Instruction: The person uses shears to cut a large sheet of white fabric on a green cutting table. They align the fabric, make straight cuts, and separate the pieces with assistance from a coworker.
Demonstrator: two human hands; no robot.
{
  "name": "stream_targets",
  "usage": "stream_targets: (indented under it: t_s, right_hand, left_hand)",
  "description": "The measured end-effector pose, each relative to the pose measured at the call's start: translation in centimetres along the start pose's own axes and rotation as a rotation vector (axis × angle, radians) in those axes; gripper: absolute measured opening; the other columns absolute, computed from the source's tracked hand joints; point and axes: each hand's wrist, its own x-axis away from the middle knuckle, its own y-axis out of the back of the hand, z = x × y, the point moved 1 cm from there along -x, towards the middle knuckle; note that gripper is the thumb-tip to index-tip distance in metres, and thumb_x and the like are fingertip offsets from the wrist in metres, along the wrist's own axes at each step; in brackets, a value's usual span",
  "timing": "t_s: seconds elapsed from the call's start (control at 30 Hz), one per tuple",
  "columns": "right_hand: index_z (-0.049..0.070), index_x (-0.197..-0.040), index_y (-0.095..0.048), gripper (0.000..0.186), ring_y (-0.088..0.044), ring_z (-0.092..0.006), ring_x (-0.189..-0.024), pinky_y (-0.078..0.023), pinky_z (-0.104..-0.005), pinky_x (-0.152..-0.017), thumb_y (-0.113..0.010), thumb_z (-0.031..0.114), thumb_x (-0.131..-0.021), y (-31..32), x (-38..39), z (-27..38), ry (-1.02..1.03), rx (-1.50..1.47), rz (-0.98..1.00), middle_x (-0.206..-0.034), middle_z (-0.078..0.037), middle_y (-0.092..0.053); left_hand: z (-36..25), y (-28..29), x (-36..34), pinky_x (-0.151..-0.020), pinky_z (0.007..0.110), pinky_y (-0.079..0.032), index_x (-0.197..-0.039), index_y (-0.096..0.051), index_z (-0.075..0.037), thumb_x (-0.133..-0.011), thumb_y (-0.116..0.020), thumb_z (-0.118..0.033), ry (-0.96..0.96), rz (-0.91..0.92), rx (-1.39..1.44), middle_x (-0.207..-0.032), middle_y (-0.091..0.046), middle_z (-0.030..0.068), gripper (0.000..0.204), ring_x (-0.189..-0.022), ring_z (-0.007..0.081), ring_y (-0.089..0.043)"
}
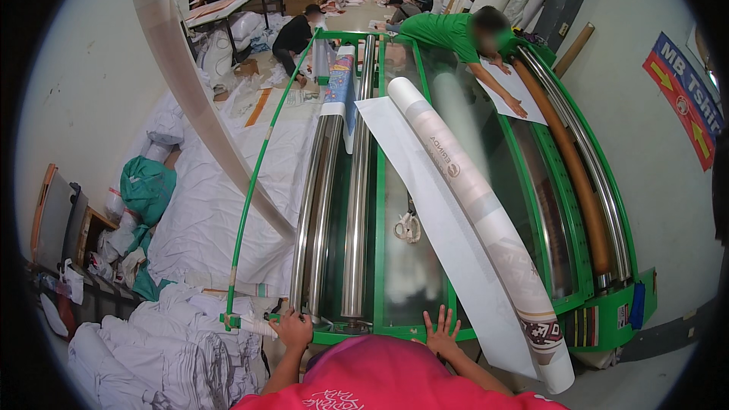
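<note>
My left hand point(293, 329) is bent over the near edge of a green-framed roller machine point(406, 332), by the ends of the steel rollers point(355, 243). Flat on the same edge, to the right, rests my right hand point(440, 332) with its fingers spread. A long roll of printed paper or fabric point(486, 216) lies slantwise across the glass top, beside a loose white sheet point(448, 258) that hangs over the near edge. Scissors point(408, 228) with pale handles lie on the glass point(402, 281) left of the sheet.
A co-worker in green point(448, 34) leans over the far right side, hands on a white sheet point(505, 91). A brown tube point(569, 175) runs along the right. Left stand a thin green rod point(266, 144), a hanging printed strip point(205, 99) and piled white cloth point(167, 349).
</note>
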Motion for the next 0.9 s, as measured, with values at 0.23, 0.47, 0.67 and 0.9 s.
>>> stream_targets:
  t_s: [0.23,0.47,0.67,0.9]
  right_hand:
    - [0.026,-0.181,0.006,0.117,0.030,-0.0563,-0.164,0.010,-0.0890,-0.118,-0.041,0.094,-0.098,-0.15,-0.13,-0.12,0.001,0.004,0.001,-0.179,-0.031,0.031]
    - [0.026,-0.181,0.005,0.117,0.029,-0.0567,-0.164,0.009,-0.0897,-0.117,-0.041,0.093,-0.098,-0.31,-0.11,-0.19,0.009,0.003,-0.020,-0.179,-0.031,0.030]
    - [0.026,-0.182,0.005,0.116,0.028,-0.0568,-0.164,0.008,-0.0893,-0.118,-0.040,0.093,-0.098,-0.08,0.02,0.04,0.004,0.015,-0.018,-0.180,-0.031,0.029]
    - [0.026,-0.182,0.005,0.116,0.028,-0.0568,-0.164,0.008,-0.0893,-0.118,-0.040,0.094,-0.098,-0.21,-0.12,-0.15,0.004,0.013,-0.014,-0.180,-0.031,0.028]
  left_hand:
    - [-0.05,0.06,-0.03,-0.122,0.057,-0.028,-0.104,-0.087,-0.006,-0.091,-0.068,-0.035,0.005,0.011,0.001,-0.135,-0.079,0.0109,0.036,-0.120,0.0286,-0.073]
    - [-0.37,0.45,-0.11,-0.122,0.057,-0.028,-0.103,-0.087,-0.006,-0.091,-0.068,-0.035,0.009,0.023,0.010,-0.135,-0.079,0.0111,0.036,-0.120,0.0289,-0.073]
    - [0.03,0.09,-0.02,-0.122,0.057,-0.028,-0.104,-0.087,-0.007,-0.091,-0.068,-0.035,0.007,0.025,0.009,-0.136,-0.079,0.0108,0.036,-0.121,0.0288,-0.072]
    - [-0.05,0.02,-0.09,-0.123,0.059,-0.027,-0.105,-0.087,-0.008,-0.091,-0.068,-0.036,0.017,0.028,0.010,-0.137,-0.078,0.0100,0.036,-0.121,0.0289,-0.072]
